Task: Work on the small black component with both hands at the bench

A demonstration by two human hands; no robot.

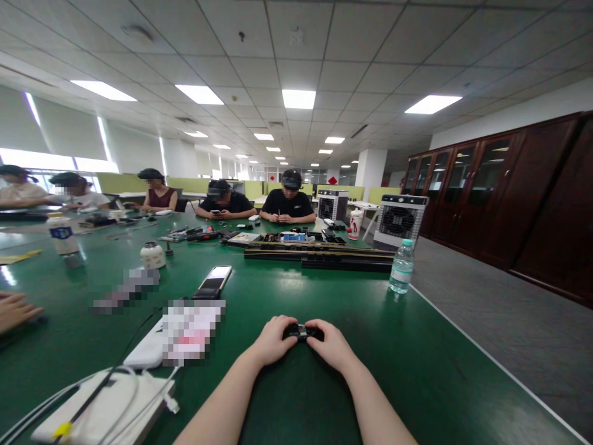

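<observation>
Both my hands meet in front of me on the green table [417,371]. My left hand [273,340] and my right hand [331,343] are closed around a small black object [302,332] with a light spot on top, each gripping one end. It rests on or just above the tabletop; I cannot make out what it is. My forearms reach in from the bottom edge.
A phone [213,281] lies ahead to the left, a white power bank [148,349] and a white box with cables [102,408] sit nearer. A water bottle [401,266] stands at the right edge. Long black rails [319,253] cross the table. Several people sit at the far end; another person's hand [16,309] rests at left.
</observation>
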